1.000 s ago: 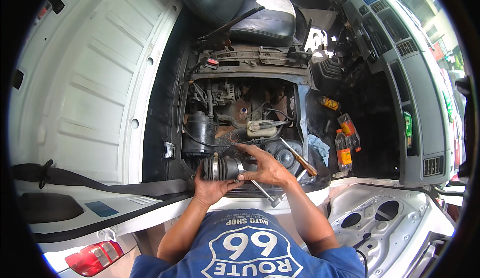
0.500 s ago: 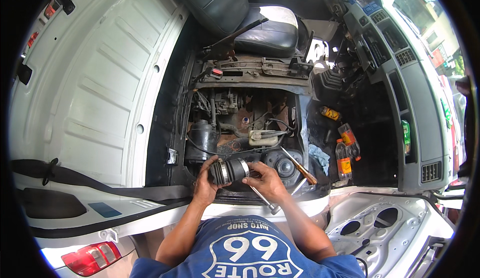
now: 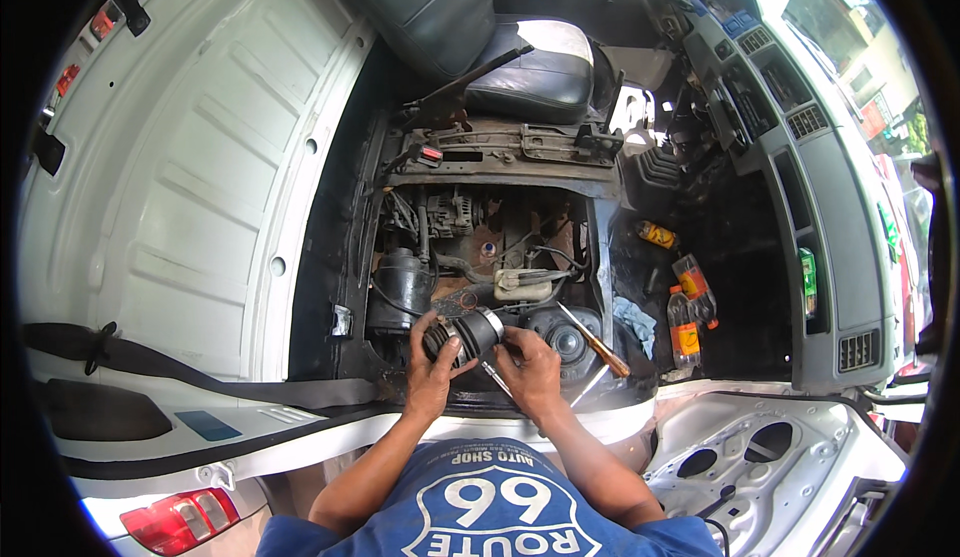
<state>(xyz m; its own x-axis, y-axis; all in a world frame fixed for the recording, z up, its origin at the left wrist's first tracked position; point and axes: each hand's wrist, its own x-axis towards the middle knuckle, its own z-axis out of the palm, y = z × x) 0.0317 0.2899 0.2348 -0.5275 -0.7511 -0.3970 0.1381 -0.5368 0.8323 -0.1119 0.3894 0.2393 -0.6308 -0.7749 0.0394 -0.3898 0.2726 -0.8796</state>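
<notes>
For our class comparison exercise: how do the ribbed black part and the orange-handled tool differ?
The ribbed black part is thick and rounded; the orange-handled tool is long and slim. The left hand holds the part; the tool lies untouched. Both have silvery sections.

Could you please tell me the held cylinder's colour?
The cylinder is mostly black with a silvery end; see the head view.

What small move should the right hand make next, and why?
Perhaps the right hand should close more around the black part's right end: the left hand grips its left side, while the right fingers sit beside the silver band.
</notes>
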